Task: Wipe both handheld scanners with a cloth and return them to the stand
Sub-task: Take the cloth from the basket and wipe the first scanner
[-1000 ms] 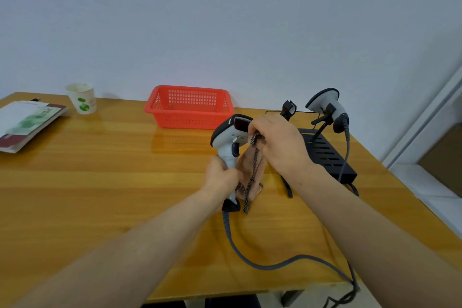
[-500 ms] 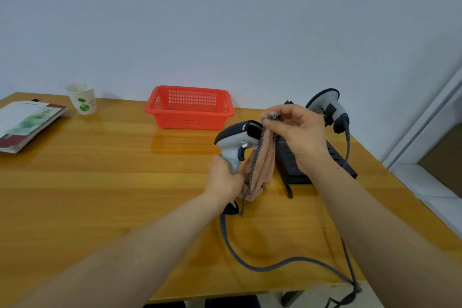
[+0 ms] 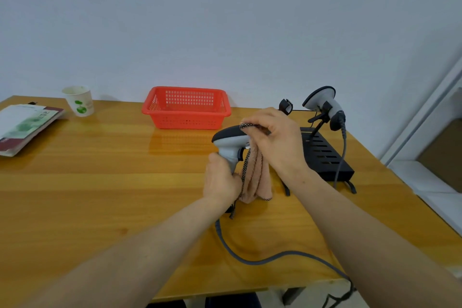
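My left hand [image 3: 221, 180] grips the handle of a white and dark grey scanner [image 3: 228, 140], held upright above the table. My right hand [image 3: 271, 135] pinches a pink cloth [image 3: 255, 175] with a dark checked edge and lays it over the scanner's head; the rest of the cloth hangs down beside the handle. The scanner's grey cable [image 3: 262, 259] trails across the table to the front edge. A second scanner [image 3: 325, 104] sits in its holder on the black stand [image 3: 322, 155] at the right. An empty black holder clip [image 3: 285, 105] rises behind my right hand.
A red plastic basket [image 3: 186, 107] stands at the back middle of the wooden table [image 3: 100, 182]. A paper cup [image 3: 79, 100] and a booklet [image 3: 23, 122] lie at the back left. The table's right edge runs close to the stand.
My right hand moved the cloth from the scanner's front, up and away to the right, then back down onto the top of its head. The left hand kept its grip on the handle.
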`<state>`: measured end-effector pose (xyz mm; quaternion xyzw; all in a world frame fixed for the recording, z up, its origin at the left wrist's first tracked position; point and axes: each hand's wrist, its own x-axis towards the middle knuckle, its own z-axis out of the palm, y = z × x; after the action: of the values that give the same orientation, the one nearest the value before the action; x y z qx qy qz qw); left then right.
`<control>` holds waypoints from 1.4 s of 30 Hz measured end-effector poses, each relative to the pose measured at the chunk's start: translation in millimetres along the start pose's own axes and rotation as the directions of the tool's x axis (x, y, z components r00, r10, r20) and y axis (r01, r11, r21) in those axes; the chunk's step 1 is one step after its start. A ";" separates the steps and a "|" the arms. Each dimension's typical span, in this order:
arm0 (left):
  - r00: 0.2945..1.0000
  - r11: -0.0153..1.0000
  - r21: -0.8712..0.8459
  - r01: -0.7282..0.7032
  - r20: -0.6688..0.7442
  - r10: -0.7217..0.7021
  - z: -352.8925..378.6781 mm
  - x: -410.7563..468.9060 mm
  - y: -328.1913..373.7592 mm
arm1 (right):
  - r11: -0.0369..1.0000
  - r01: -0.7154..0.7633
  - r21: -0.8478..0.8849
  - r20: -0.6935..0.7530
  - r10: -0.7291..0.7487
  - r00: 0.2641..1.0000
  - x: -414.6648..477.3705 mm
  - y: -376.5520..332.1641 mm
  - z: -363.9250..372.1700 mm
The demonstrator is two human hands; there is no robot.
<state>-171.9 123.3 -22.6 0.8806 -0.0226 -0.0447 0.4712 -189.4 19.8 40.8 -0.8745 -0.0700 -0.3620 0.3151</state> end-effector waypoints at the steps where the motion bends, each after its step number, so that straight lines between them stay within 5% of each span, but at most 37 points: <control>1: 1.000 1.000 0.003 -0.005 0.000 0.005 0.0 0.5 -0.6 | 0.995 -0.070 0.071 0.007 0.069 0.998 2.5 -1.9 -1.4; 8: 0.999 0.999 -0.029 0.021 0.047 -0.020 1.2 -0.1 -10.9 | 0.879 -0.406 0.248 0.085 0.398 0.913 15.8 2.4 -3.2; 13: 0.992 0.974 -0.199 0.105 0.085 -0.089 -3.5 5.6 -17.5 | 0.834 -0.505 0.222 0.087 0.499 0.862 14.6 23.2 -4.3; 17: 0.978 0.915 -0.346 0.208 0.104 -0.183 -9.0 9.9 -24.3 | 0.802 -0.594 0.067 0.283 0.556 0.782 6.8 39.4 -1.5; 24: 0.954 0.857 -0.420 0.300 0.149 -0.261 -11.6 11.5 -23.8 | 0.905 -0.261 -0.335 0.596 0.418 0.685 -13.1 48.5 15.0; 28: 0.937 0.821 -0.452 0.350 0.180 -0.300 -12.0 10.0 -22.1 | 0.870 0.088 -0.485 0.761 0.371 0.533 -23.5 47.4 24.8; 31: 0.934 0.814 -0.458 0.357 0.199 -0.298 -13.5 8.5 -22.2 | 0.854 0.065 -0.516 0.682 0.365 0.633 -22.7 48.2 23.7; 35: 0.942 0.809 -0.483 0.335 0.200 -0.270 -17.0 8.3 -22.2 | 0.907 -0.320 -0.275 0.446 0.415 0.793 -4.5 44.4 7.6; 39: 0.952 0.823 -0.480 0.304 0.190 -0.241 -17.1 8.2 -22.2 | 0.907 -0.320 -0.273 0.351 0.404 0.845 6.6 40.6 -7.4; 42: 0.956 0.837 -0.467 0.286 0.202 -0.214 -16.2 7.5 -19.6 | 0.914 -0.402 0.059 0.277 0.372 0.886 12.8 23.3 -8.1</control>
<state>-162.8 147.0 -30.4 0.7216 0.0715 -0.1724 0.6666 -176.7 -4.8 42.1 -0.8911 0.0447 -0.1693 0.4187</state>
